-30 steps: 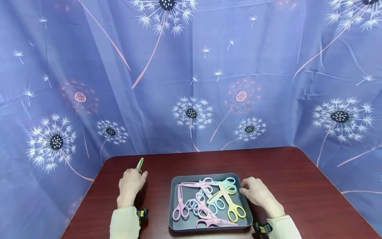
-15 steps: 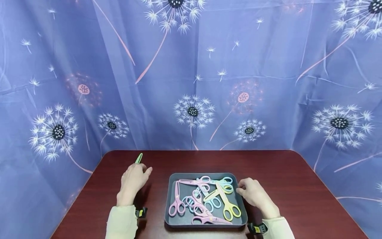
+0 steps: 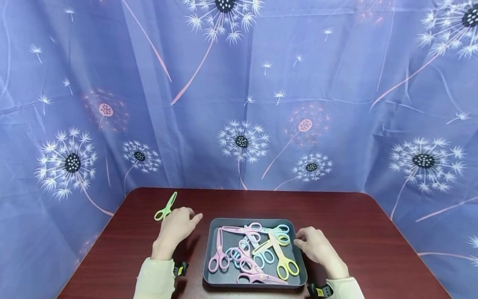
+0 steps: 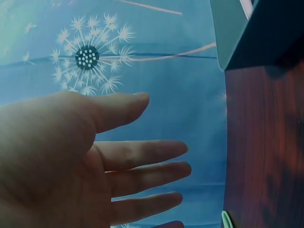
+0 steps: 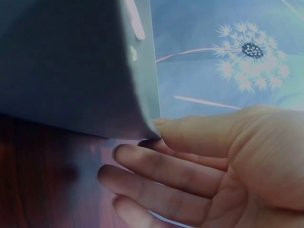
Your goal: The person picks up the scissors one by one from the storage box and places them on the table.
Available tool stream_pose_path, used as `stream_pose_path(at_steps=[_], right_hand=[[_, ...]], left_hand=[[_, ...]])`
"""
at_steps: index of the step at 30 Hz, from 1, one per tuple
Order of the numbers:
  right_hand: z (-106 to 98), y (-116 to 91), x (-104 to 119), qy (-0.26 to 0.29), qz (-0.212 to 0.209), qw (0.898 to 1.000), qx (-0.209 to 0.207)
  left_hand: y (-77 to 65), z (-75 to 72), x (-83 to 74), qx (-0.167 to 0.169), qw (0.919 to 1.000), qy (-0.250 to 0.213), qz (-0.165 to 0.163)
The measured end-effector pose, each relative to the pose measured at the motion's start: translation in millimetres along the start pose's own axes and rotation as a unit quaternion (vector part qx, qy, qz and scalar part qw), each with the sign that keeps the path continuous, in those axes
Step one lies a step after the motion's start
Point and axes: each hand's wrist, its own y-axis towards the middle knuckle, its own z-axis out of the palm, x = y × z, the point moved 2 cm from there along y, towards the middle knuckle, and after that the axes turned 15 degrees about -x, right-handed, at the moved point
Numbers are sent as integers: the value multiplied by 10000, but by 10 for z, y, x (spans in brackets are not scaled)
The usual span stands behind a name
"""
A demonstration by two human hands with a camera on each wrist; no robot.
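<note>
Here, a rectangular grey tray (image 3: 232, 239) holds overlapping pink scissors (image 3: 218, 251), blue scissors (image 3: 269, 231) and yellow scissors (image 3: 279, 256). The right hand (image 3: 315, 246) pinches its right rim between thumb and bent fingers. The left hand (image 3: 175, 227) is held with fingers extended, grasping nothing, near green scissors (image 3: 168, 208) lying on the glossy, wood-grained table (image 3: 373, 249).

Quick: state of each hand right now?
Left hand: open, holding nothing.
Right hand: thumb at the edge of the tray; can't tell whether it's gripping.
</note>
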Motion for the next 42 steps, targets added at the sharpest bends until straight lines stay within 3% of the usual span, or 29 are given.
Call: stream_pose_path(at_steps=[10,21,31,36,42], right_hand=[[8,-9,-9,107,43,9999,16],[-6,27,-1,69,6,10000,29],[6,10,-12,176,61,9998,32],[9,16,-20,194,50,9998,2],[13,13,-17,188,28,9998,4]], left_hand=[[-110,45,-230,205,9995,-128,205],[-392,180,-455,555,9942,29,924],[-559,207,-618,532,9903,299,1252],[-623,255,-643,352,9885,497,1382],[-676,329,-645,413,9830,908,1540]])
